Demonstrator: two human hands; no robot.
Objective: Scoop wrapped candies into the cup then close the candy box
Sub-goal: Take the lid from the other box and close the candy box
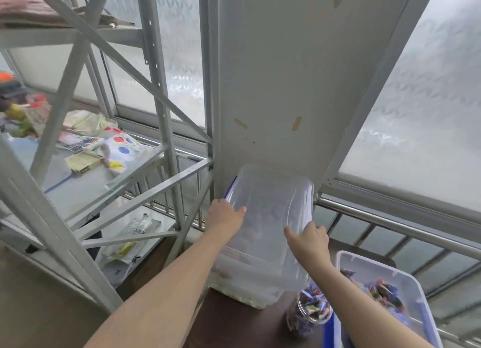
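A translucent plastic lid (270, 207) with a blue clip on its left edge stands tilted against the white pillar, above another translucent box (250, 280). My left hand (226, 215) grips the lid's left edge. Holding its lower right edge is my right hand (309, 239). At the lower right an open candy box (413, 280) with a blue handle holds wrapped candies (385, 295). Beside it a clear cup (309, 311) is filled with wrapped candies. My right forearm hides part of the candy box.
Everything rests on a dark brown table (229, 319). A grey metal shelf rack (109, 150) with papers and bags stands to the left. Frosted windows and a metal railing (390, 225) run behind.
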